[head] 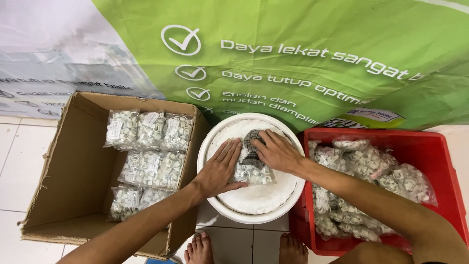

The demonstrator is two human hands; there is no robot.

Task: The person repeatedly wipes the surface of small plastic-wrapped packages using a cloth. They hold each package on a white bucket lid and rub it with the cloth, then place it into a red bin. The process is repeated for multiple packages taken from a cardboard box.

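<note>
I see both hands flat, fingers spread, pressing one clear packet (251, 168) of small white clips on the white round lid (254, 200); left hand (220, 168) near-left, right hand (278, 152) far-right.

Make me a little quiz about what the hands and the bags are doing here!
1. True or false: both hands press on one small clear bag of white clips on the round white lid.
2. Which holds neat rows of packed bags: A) the cardboard box, B) the red crate, C) the white lid?
3. Which side of the person is the red crate on?

Key
1. True: the left hand and right hand lie flat on the bag on the lid.
2. A: the cardboard box has rows; the red crate holds a loose heap.
3. Right.
</note>
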